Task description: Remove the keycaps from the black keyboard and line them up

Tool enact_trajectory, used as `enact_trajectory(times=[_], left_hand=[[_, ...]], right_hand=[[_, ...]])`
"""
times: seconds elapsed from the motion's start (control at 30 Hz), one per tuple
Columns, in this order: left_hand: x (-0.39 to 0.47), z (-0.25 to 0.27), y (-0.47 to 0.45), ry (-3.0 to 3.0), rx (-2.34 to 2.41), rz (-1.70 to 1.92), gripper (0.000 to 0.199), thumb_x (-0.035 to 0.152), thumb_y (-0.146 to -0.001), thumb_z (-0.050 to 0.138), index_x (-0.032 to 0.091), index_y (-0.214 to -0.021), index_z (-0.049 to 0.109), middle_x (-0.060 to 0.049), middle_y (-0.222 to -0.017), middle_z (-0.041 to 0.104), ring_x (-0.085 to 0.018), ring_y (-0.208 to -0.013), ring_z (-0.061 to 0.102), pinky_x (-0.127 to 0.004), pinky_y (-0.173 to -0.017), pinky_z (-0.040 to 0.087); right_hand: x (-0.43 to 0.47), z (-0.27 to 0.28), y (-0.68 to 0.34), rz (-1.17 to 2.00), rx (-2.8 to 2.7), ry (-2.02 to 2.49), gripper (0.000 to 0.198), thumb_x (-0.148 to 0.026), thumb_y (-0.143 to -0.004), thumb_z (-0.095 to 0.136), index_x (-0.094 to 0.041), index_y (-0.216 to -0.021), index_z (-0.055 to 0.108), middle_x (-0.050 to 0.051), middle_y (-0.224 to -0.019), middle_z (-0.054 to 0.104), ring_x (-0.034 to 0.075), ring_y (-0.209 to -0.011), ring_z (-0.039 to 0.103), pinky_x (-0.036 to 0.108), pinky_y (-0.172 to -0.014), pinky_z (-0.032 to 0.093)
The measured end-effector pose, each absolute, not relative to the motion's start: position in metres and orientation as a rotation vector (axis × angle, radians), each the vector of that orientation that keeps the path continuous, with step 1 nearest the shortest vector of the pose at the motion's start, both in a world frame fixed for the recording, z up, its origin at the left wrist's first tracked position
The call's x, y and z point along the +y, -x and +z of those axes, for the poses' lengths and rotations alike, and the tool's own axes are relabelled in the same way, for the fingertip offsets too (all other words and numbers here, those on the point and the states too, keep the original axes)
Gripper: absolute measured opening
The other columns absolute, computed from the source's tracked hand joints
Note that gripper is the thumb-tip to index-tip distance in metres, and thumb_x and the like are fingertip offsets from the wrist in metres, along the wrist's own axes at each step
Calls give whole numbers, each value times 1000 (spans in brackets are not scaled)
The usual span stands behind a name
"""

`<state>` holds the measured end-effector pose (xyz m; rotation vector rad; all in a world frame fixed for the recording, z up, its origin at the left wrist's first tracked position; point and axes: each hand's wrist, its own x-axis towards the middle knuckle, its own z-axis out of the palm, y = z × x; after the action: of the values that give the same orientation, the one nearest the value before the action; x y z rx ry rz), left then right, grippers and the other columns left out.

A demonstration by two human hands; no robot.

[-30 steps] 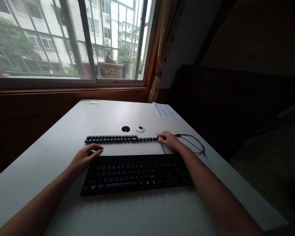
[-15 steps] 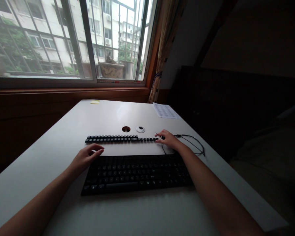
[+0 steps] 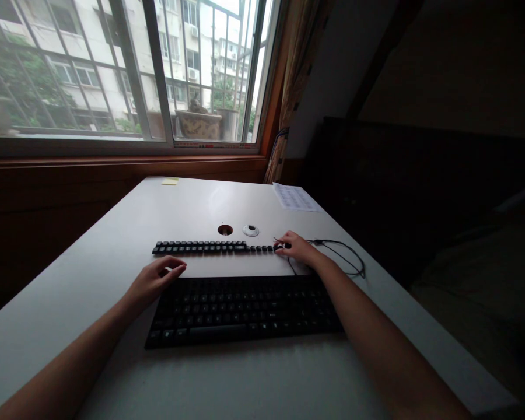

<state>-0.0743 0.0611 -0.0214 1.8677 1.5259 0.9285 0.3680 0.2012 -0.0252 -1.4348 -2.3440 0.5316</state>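
Note:
A black keyboard (image 3: 240,309) lies across the white table in front of me. Beyond it, loose black keycaps (image 3: 199,247) are lined up in a long strip, two deep on the left and narrowing to a single row on the right. At that row's right end, my right hand (image 3: 295,248) has thumb and finger closed on a keycap (image 3: 278,248), partly hidden by the fingers. My left hand (image 3: 160,274) rests by the keyboard's far left corner. Its thumb and index finger curl together at the tips, and nothing shows between them.
A black cable (image 3: 350,256) loops on the table right of my right hand. Past the keycaps are a round hole (image 3: 225,230) and a white ring-shaped cover (image 3: 251,231). A printed sheet (image 3: 295,198) and a yellow sticky note (image 3: 170,181) lie near the far edge.
My right hand has shifted slightly left, its fingertips closing at the end of the keycap row. The left hand has stayed nearly still.

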Motion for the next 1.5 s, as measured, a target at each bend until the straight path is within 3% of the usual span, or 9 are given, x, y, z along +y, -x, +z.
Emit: enact_trajectory(times=[0.43,0.73,1.0,1.2,1.37,1.5], left_hand=[[61,-22,75,-1891,1530,921,40,56,-86,54,21,-96,70,-5,-95,72,-23,-86,66,-32,-75,50],[61,-22,75,-1890,1515,918,39,56,-86,55,21,-97,69,-6,-95,72,-23,-87,66,-32,-73,50],[62,-23,75,-1893,1511,935,39,56,-85,55,21,-96,70,-6,-94,72,-23,-85,67,-31,-72,52],[60,-20,74,-1902,1527,914,40,56,-86,54,21,-96,70,-6,-94,72,-23,-86,66,-31,-72,51],[61,-22,73,-1912,1524,907,41,57,-87,53,20,-95,69,-7,-94,72,-24,-86,66,-33,-74,51],[62,-23,73,-1917,1513,904,40,56,-87,53,20,-95,68,-7,-93,72,-24,-85,66,-34,-73,52]], right_hand=[[202,-27,-367,532,-2344,1427,22,-29,-81,71,-21,-101,75,4,-100,55,18,-91,60,28,-86,46],[200,-21,-368,475,-2324,1390,35,-32,-76,77,-21,-109,73,5,-100,58,19,-92,61,29,-86,47],[194,-3,-365,209,-2255,1400,16,-25,-84,66,-20,-96,75,4,-88,64,16,-80,62,25,-77,46],[195,3,-363,121,-2165,1516,18,-28,-87,60,-18,-90,74,7,-91,69,20,-88,63,27,-80,44],[195,3,-367,142,-2085,1642,24,-33,-89,55,-18,-95,73,4,-75,71,19,-74,65,27,-68,44],[191,3,-361,191,-2161,1611,25,-36,-87,59,-20,-99,74,4,-84,73,19,-78,66,26,-71,45]])
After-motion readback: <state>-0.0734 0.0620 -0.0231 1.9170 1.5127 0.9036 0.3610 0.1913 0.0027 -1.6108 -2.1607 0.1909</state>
